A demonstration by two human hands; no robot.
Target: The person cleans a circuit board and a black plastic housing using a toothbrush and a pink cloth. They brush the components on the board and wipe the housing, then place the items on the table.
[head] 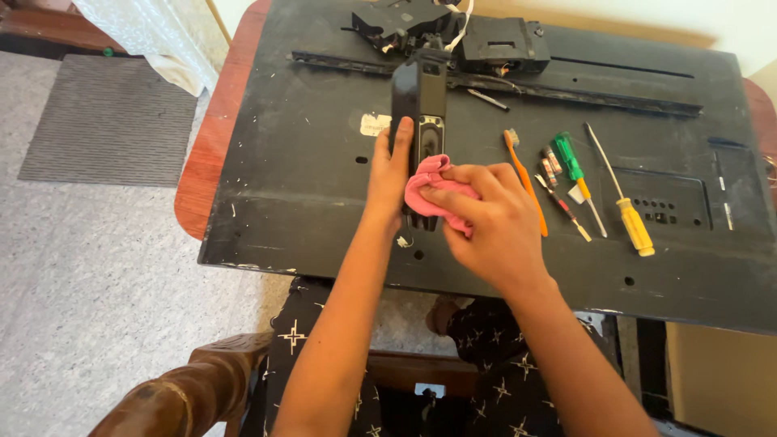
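Observation:
A long black speaker unit [414, 97] stands on edge on the large black back panel [307, 178] of a flat screen. My left hand [390, 174] grips the speaker unit's left side, fingers wrapped around it. My right hand [486, 218] presses a pink cloth [427, 188] against the lower end of the speaker unit, fingers closed on the cloth. The bottom of the unit is hidden behind the cloth and my right hand.
To the right lie an orange toothbrush [526, 182], a green-handled screwdriver [576, 170], a yellow-handled screwdriver [627, 214] and small bits [552, 166]. Black parts [494, 40] sit at the panel's far edge. A wooden table [212, 146] underlies it; a wooden chair arm [186, 392] is near left.

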